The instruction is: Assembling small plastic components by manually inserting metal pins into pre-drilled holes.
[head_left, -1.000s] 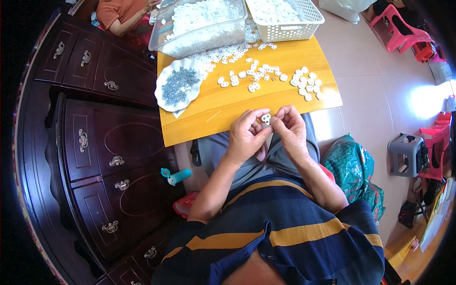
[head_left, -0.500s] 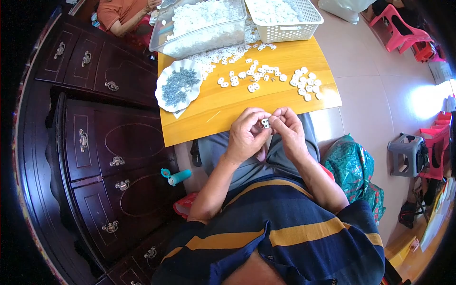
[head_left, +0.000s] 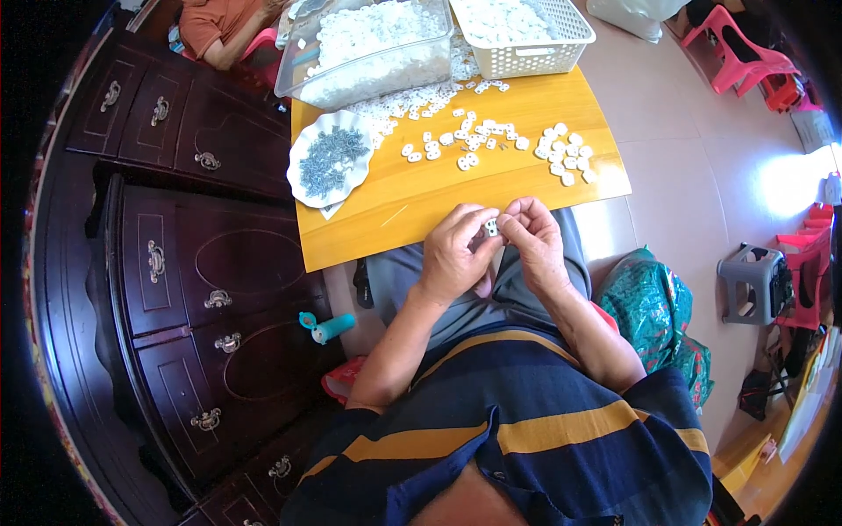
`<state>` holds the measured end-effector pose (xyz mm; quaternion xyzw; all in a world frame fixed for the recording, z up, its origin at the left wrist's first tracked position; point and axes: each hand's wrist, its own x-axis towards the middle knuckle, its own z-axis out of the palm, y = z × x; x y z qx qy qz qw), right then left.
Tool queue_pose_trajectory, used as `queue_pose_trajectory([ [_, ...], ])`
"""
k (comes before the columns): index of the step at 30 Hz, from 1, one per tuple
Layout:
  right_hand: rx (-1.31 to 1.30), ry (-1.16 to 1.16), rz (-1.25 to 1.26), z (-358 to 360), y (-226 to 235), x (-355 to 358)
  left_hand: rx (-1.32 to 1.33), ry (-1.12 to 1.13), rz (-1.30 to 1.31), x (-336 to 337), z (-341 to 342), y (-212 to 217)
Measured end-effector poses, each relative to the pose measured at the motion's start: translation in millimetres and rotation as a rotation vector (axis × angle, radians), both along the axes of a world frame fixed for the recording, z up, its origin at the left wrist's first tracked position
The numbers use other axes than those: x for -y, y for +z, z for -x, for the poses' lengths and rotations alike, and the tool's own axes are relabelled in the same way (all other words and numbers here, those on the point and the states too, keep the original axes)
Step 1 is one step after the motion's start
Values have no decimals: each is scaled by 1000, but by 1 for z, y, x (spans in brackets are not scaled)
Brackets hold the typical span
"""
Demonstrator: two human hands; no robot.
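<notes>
One small white piece (head_left: pixel 491 227), held at the worktop's (head_left: pixel 377 241) near edge.
Your left hand (head_left: pixel 453 250) clamps its left side; your right hand (head_left: pixel 537 247) pinches its right, thumb against forefinger. Brace both hands together, leave its holed face visible, press evenly.

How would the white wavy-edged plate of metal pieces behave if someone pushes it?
The plate would likely slide, not roll, because it lies broad side down on the smooth-looking table. The metal pieces, heaped loose, might shift or spill if it tilts.
</notes>
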<state>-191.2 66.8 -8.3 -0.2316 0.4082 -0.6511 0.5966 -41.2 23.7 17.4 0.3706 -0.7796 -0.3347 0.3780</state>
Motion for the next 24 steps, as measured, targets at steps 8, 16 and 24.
queue_pose_trajectory([
  [8,-39,-21,-7,1,0,-1,15,20,71,1,4,1],
  [16,-54,-29,-5,2,-1,-2,15,24,120,1,7,1],
  [24,-26,-48,-1,5,-2,-2,-20,-34,113,9,7,-2],
])
